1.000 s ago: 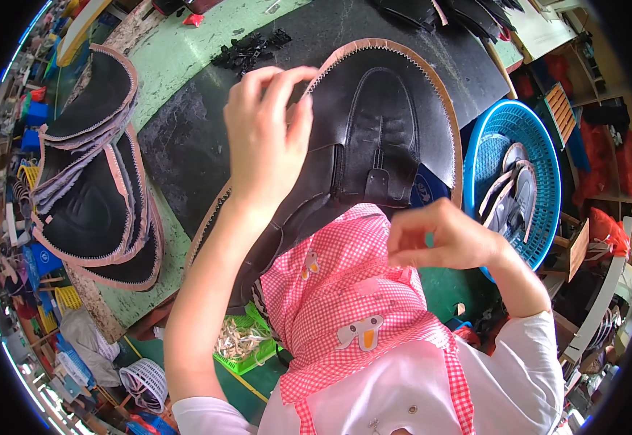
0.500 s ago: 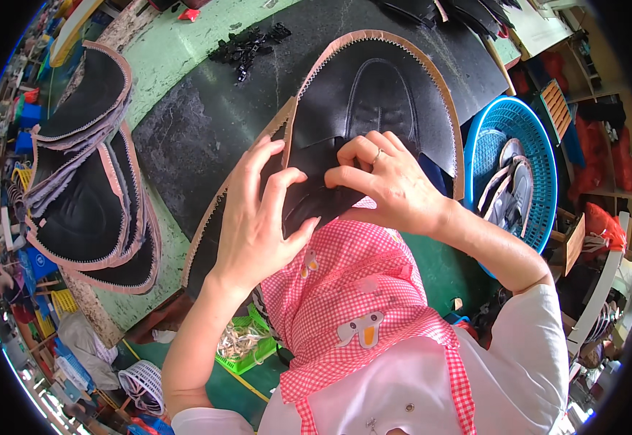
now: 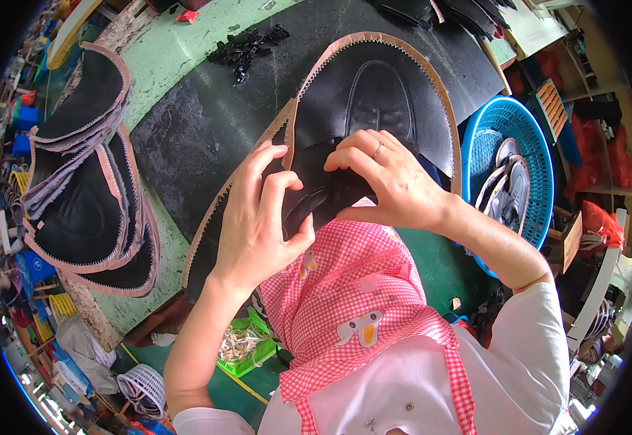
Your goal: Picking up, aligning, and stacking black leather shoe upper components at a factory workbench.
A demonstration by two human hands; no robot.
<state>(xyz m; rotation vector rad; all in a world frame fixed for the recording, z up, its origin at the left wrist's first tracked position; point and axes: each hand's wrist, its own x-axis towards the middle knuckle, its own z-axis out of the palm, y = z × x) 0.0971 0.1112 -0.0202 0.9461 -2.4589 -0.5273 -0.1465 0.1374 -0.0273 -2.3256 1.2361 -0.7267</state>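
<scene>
A black leather shoe upper (image 3: 432,94) with a tan, zigzag-stitched edge lies at the table's near side, its open end toward me. My left hand (image 3: 254,217) curls its fingers and thumb around the folded side near the opening. My right hand (image 3: 396,174) bends over the middle, its fingertips at the black leather of the opening and its thumb lower down. Between the two hands a dark narrow flap (image 3: 309,203) shows. Exactly what the right fingertips pinch is hidden.
Similar uppers lie in a stack (image 3: 84,210) at left. Small black pieces (image 3: 247,51) are heaped on the dark mat (image 3: 178,130). A blue basket (image 3: 546,152) with shoe parts stands at right, a green basket (image 3: 264,354) below the table. More black pieces (image 3: 468,14) lie at the far edge.
My right hand has shifted slightly; its index finger has risen a little and its thumb has spread away from it. The left hand and the upper have hardly moved.
</scene>
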